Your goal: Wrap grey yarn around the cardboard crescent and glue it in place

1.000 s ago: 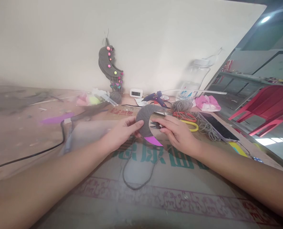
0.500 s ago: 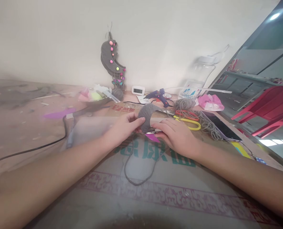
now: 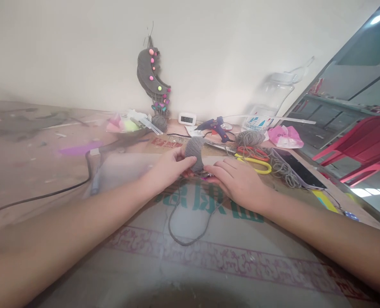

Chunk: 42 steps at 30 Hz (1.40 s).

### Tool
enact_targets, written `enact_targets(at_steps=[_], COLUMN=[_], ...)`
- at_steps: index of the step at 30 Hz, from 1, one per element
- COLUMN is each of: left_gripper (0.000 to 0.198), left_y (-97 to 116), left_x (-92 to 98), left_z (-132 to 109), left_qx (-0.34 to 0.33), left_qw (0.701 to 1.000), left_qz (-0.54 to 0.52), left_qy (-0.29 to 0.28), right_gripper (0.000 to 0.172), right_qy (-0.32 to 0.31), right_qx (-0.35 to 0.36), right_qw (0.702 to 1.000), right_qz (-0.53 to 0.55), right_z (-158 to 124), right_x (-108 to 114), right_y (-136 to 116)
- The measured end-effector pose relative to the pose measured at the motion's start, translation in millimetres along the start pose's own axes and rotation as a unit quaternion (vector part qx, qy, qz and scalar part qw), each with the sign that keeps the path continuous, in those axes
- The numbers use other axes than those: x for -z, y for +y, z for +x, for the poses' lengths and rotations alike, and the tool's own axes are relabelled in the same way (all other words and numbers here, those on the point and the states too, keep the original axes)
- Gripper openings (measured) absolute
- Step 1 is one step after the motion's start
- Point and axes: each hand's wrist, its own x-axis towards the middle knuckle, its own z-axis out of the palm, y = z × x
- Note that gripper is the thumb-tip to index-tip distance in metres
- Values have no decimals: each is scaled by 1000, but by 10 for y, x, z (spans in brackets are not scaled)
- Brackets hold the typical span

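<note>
In the middle of the head view, my left hand point(image 3: 178, 163) is closed on a curved piece wrapped in grey yarn point(image 3: 194, 153), its thumb lying on the front. My right hand point(image 3: 237, 179) is at the lower end of this piece, fingers bent together. A slack loop of grey yarn point(image 3: 186, 244) hangs over the board below and runs up under my right hand, which appears to pinch the strand. A sliver of purple sheet shows between the hands, mostly covered by the fingers.
Scissors with yellow handles point(image 3: 257, 164), yarn bundles point(image 3: 250, 137), a phone point(image 3: 300, 169) and a pink bag point(image 3: 286, 137) lie right. Behind are a glue gun point(image 3: 220, 128), a white clock point(image 3: 187, 118) and a bottle point(image 3: 269, 100). A grey moon ornament point(image 3: 148, 72) hangs on the wall.
The wrapped piece has turned, so its curved upper end shows less. The purple sheet below it is now mostly hidden. Both hands stay close together, and the view has shifted slightly.
</note>
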Motion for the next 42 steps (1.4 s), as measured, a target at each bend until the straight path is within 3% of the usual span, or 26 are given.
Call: enact_targets(at_steps=[21, 28, 39, 42], left_gripper=[23, 21, 24, 24], left_y=[-2, 40, -32, -33], left_x=[9, -13, -5, -16], left_z=[-3, -29, 15, 12], left_qx=[6, 6, 8, 6], left_qw=[1000, 1000, 1000, 999], left_qz=[19, 12, -18, -40], left_qy=[-13, -5, -6, -6], right_gripper=[24, 24, 22, 22], right_qy=[10, 61, 13, 37], right_qx=[21, -15, -38, -33], right_qw=[1000, 998, 998, 997], right_qz=[-8, 26, 45, 60], right_z=[4, -20, -4, -23], right_x=[21, -10, -33, -21], right_y=[-2, 18, 10, 5])
